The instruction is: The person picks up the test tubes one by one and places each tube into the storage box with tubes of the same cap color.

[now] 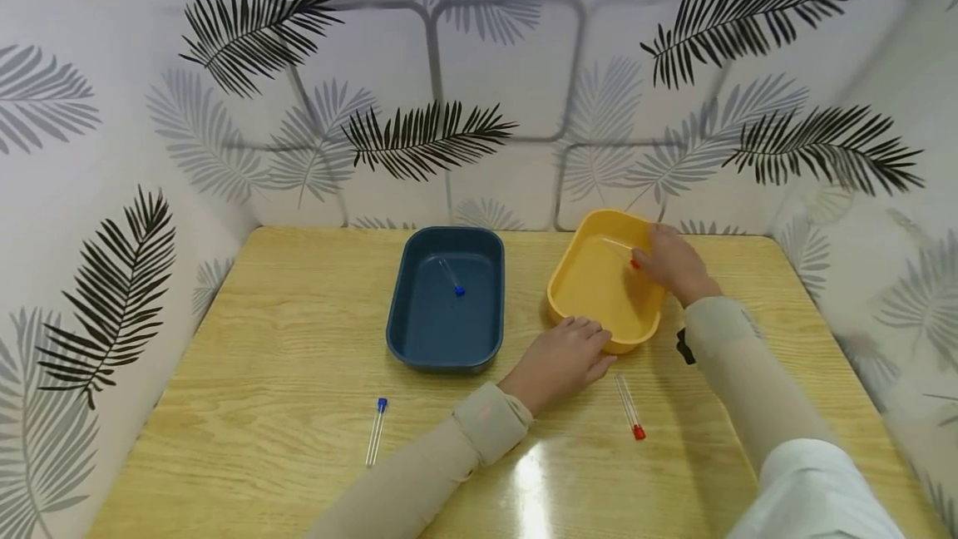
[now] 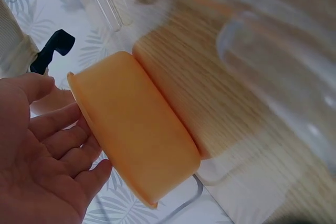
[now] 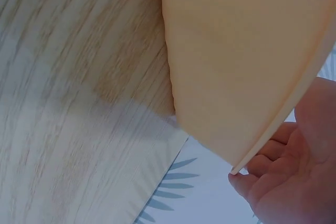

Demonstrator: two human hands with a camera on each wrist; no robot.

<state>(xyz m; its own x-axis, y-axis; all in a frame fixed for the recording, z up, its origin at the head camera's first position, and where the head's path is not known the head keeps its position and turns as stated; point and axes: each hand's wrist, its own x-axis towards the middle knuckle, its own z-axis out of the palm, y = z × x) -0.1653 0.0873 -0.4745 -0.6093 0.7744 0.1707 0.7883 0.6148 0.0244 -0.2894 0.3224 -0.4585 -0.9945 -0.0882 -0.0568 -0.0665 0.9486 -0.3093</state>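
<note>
Operating remotely, I hold the yellow tray [image 1: 595,298] on the counter [image 1: 277,356], right of the blue tray [image 1: 445,327], left hand [image 1: 557,362] hooked over its near rim, right hand [image 1: 674,263] gripping its far-right rim.

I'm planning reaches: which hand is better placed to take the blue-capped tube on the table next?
Left, probably: the left hand touches the near rim of the yellow tray, closer to the blue-capped tube. The right hand is at the tray's right side and might cross the left arm.
</note>
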